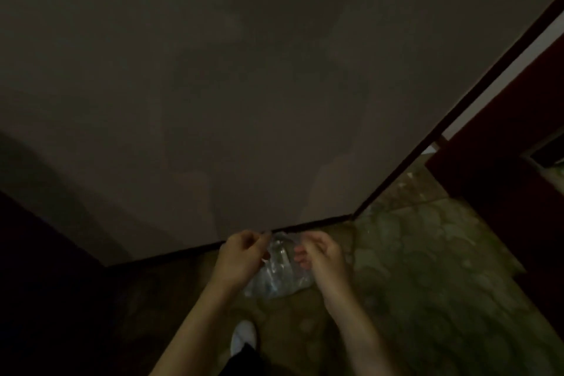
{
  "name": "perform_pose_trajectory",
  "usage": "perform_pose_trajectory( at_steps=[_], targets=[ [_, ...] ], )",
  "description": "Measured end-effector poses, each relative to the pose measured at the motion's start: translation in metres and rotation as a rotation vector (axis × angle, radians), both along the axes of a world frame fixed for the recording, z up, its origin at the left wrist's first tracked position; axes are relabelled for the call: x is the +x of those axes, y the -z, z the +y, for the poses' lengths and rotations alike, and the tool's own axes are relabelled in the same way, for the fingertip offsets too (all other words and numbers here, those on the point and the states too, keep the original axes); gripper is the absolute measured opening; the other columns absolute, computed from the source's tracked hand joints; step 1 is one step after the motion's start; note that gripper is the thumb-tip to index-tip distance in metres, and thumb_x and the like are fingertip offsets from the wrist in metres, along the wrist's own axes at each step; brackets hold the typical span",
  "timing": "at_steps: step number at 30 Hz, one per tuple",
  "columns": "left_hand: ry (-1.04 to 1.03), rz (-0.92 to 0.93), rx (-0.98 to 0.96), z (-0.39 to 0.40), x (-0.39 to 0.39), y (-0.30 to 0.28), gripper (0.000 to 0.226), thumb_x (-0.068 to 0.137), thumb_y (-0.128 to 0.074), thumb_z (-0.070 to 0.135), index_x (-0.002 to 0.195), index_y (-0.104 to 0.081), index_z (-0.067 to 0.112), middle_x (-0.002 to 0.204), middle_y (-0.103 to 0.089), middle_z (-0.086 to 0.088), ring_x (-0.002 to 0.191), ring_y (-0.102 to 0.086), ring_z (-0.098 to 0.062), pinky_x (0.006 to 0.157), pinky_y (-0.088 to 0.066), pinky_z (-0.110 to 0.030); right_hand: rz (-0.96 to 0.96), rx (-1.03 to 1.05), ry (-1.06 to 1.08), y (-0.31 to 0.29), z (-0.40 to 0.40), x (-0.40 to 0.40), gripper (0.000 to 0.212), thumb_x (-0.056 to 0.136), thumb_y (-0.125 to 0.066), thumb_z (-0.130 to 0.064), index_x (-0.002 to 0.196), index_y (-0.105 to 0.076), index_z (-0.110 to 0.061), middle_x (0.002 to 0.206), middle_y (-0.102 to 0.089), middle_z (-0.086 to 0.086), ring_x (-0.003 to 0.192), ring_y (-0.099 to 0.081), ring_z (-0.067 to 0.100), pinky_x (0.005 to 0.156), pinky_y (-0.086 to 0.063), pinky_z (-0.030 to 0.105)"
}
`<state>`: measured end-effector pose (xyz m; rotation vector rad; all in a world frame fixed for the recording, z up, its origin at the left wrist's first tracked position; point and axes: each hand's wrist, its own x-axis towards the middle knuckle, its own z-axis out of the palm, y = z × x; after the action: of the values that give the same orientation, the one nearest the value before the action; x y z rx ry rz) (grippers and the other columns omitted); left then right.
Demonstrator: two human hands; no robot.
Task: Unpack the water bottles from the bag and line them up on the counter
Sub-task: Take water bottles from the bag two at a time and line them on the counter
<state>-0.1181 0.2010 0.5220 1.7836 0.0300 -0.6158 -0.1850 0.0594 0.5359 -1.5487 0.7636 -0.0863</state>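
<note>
A clear plastic bag sits on the floor at the foot of the wall in the dim head view. Pale bottle shapes show faintly through its plastic; how many is too blurred to tell. My left hand pinches the bag's top edge on the left with curled fingers. My right hand grips the top edge on the right, fingers curled inward. Both hands are held over the bag's mouth, a short gap between them.
A plain wall with a dark skirting fills most of the view. The patterned stone floor spreads to the right. A dark red door stands at right. A white shoe is below the bag. No counter is visible.
</note>
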Motion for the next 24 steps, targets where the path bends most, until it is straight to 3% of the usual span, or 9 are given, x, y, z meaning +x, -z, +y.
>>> perform_pose_trajectory(
  at_steps=[3,6,9,15,20,24],
  targets=[
    [-0.005,0.113,0.031,-0.032,0.013,0.043,0.025,0.096,-0.059,0.032,0.08,-0.068,0.016,0.067,-0.067,0.0,0.06,-0.062,-0.012,0.06,-0.05,-0.027,0.185,0.058,-0.046,0.044,-0.03,0.011,0.008,0.097,-0.054,-0.018,0.096,-0.062,-0.02,0.088,-0.067,0.005,0.076,-0.064,0.016,0.062,-0.049,0.019],
    [-0.006,0.218,0.061,-0.06,0.026,0.083,0.025,0.097,-0.057,0.034,0.081,-0.066,0.018,0.073,-0.068,-0.003,0.067,-0.064,-0.017,0.07,-0.052,-0.035,0.34,0.08,-0.094,0.089,-0.058,0.022,0.006,0.097,-0.055,-0.023,0.1,-0.061,-0.023,0.097,-0.068,0.006,0.084,-0.066,0.017,0.066,-0.048,0.022],
    [-0.031,0.284,0.092,-0.084,0.033,0.118,0.025,0.098,-0.056,0.032,0.08,-0.065,0.018,0.073,-0.068,-0.003,0.071,-0.064,-0.02,0.073,-0.051,-0.034,0.424,0.11,-0.104,0.134,-0.078,0.025,0.006,0.096,-0.056,-0.021,0.094,-0.06,-0.024,0.092,-0.067,0.007,0.079,-0.065,0.018,0.069,-0.051,0.027],
    [-0.116,0.446,0.133,-0.129,0.023,0.176,0.02,0.099,-0.055,0.029,0.084,-0.063,0.017,0.08,-0.067,-0.007,0.072,-0.061,-0.018,0.076,-0.05,-0.034,0.579,0.202,-0.111,0.199,-0.115,0.023,0.011,0.097,-0.053,-0.018,0.104,-0.058,-0.023,0.094,-0.065,0.008,0.073,-0.063,0.014,0.064,-0.049,0.022],
    [-0.201,0.435,0.207,-0.167,0.037,0.21,0.021,0.098,-0.055,0.034,0.097,-0.066,0.015,0.083,-0.067,-0.001,0.084,-0.066,-0.021,0.081,-0.052,-0.036,0.68,0.217,-0.286,0.227,-0.151,0.045,0.01,0.098,-0.05,-0.021,0.091,-0.055,-0.025,0.089,-0.062,0.002,0.076,-0.06,0.012,0.07,-0.051,0.024],
    [-0.256,0.433,0.222,-0.201,0.053,0.232,0.025,0.098,-0.054,0.036,0.101,-0.065,0.014,0.085,-0.067,-0.001,0.08,-0.063,-0.015,0.078,-0.051,-0.031,0.741,0.153,-0.442,0.256,-0.183,0.077,0.01,0.095,-0.053,-0.028,0.085,-0.056,-0.03,0.094,-0.066,0.002,0.092,-0.066,0.024,0.085,-0.054,0.038]
  ],
)
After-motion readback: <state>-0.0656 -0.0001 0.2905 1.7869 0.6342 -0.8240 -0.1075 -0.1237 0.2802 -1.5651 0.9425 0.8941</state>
